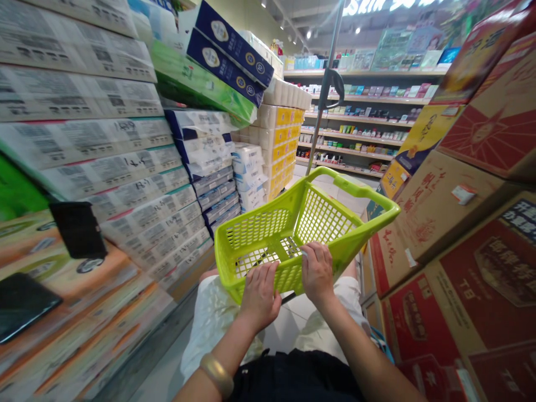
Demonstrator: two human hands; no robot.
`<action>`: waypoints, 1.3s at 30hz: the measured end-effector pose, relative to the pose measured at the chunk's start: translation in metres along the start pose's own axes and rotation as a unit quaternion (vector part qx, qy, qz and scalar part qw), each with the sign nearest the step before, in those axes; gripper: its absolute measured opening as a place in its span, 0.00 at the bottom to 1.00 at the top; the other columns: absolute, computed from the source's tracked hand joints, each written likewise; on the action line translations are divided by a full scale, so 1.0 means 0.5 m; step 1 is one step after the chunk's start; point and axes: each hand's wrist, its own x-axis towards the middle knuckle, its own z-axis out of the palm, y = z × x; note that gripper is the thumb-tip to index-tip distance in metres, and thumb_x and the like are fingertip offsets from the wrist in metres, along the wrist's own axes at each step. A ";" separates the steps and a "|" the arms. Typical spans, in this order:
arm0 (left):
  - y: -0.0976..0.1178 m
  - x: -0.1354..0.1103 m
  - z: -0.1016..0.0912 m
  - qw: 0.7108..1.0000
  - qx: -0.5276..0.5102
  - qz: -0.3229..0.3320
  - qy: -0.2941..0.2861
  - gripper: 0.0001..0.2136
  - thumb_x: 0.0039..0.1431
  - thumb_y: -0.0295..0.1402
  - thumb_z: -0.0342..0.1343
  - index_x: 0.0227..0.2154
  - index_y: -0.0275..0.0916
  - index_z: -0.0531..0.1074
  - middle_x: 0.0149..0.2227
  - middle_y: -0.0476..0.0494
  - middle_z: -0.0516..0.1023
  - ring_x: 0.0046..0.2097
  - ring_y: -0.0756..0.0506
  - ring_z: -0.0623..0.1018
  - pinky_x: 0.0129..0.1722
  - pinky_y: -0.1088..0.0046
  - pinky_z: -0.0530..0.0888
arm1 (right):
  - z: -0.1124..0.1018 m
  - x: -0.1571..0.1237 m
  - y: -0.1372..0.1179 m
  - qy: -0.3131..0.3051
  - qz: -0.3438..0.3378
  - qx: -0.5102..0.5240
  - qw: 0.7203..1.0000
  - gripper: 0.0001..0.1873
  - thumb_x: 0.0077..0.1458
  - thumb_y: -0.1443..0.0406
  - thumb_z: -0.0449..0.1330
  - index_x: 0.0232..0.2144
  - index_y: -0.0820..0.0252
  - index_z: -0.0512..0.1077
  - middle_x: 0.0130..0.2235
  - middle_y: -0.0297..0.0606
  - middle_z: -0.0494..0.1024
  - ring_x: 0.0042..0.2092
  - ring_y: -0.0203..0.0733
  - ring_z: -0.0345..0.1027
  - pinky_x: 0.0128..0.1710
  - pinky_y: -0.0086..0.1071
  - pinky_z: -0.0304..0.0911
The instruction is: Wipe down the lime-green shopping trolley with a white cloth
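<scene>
A: Location and grasp?

B: The yellow-green shopping basket (251,229) is held tilted at the knees; whether it is also supported by them cannot be told. Its near rim is grasped by the left hand (258,296) and the right hand (319,273), fingers hooked over the edge.

A: Legible writing?

B: "TB" is printed on the red-and-tan carton (477,304), lower right. "10" is borne by the dark-blue packs (234,47). "SKIN" is made out on the lit sign (372,6), cropped above.

A: Obscured items?

B: A glossy black slab (29,304) is cut off at left. Labels on the far shelves (377,100) are too small to be read. The undersides of the fingers are hidden.
</scene>
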 end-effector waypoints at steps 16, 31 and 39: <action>-0.010 0.005 -0.008 1.000 0.022 -0.011 0.010 0.28 0.49 0.27 0.51 0.57 0.37 0.61 0.50 0.37 0.72 0.52 0.39 0.70 0.56 0.59 0.63 | -0.013 0.023 0.037 0.009 0.005 -0.039 0.999 0.12 0.62 0.69 0.50 0.43 0.57 0.72 0.45 0.42 0.73 0.53 0.47 0.62 0.60 0.46 0.53; -0.025 0.005 -0.013 1.000 0.026 -0.004 0.008 0.27 0.50 0.26 0.51 0.56 0.38 0.61 0.50 0.38 0.73 0.51 0.38 0.71 0.56 0.58 0.62 | -0.035 0.041 0.070 0.004 0.001 -0.056 0.998 0.12 0.62 0.69 0.50 0.42 0.59 0.73 0.45 0.43 0.73 0.52 0.48 0.62 0.60 0.45 0.53; -0.042 0.005 -0.022 1.000 0.018 -0.004 0.014 0.25 0.50 0.27 0.51 0.55 0.38 0.62 0.49 0.39 0.74 0.51 0.39 0.71 0.55 0.59 0.63 | -0.008 0.021 -0.006 -0.029 -0.035 -0.013 0.999 0.11 0.61 0.70 0.52 0.41 0.56 0.74 0.42 0.41 0.74 0.50 0.46 0.63 0.59 0.43 0.53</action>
